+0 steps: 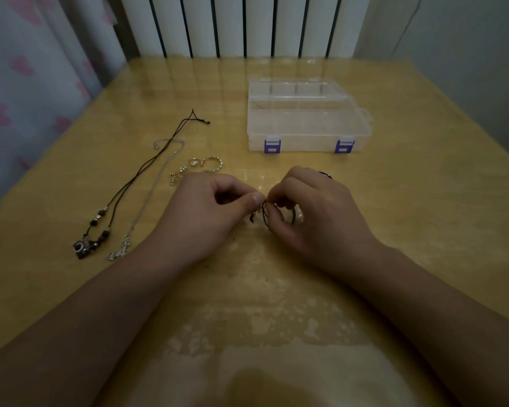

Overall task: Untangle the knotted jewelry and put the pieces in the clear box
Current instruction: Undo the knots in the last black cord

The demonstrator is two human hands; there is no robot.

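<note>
At the table's middle, my left hand [215, 210] and my right hand [309, 210] pinch a knotted dark cord piece [262, 214] between their fingertips; most of it is hidden under my fingers. A black cord necklace [135, 177] with dark beads and a pendant lies stretched out at the left. Beside it lies a thin silver chain [156, 186]. Small rings and a bracelet [202, 165] sit just beyond my left hand. The clear box [306, 118] with two purple latches stands closed at the back right.
The wooden table [423, 201] has a glossy cover with wrinkled patches near its front. A white radiator [241, 24] stands behind the table. A curtain with pink hearts [27, 83] hangs at the left.
</note>
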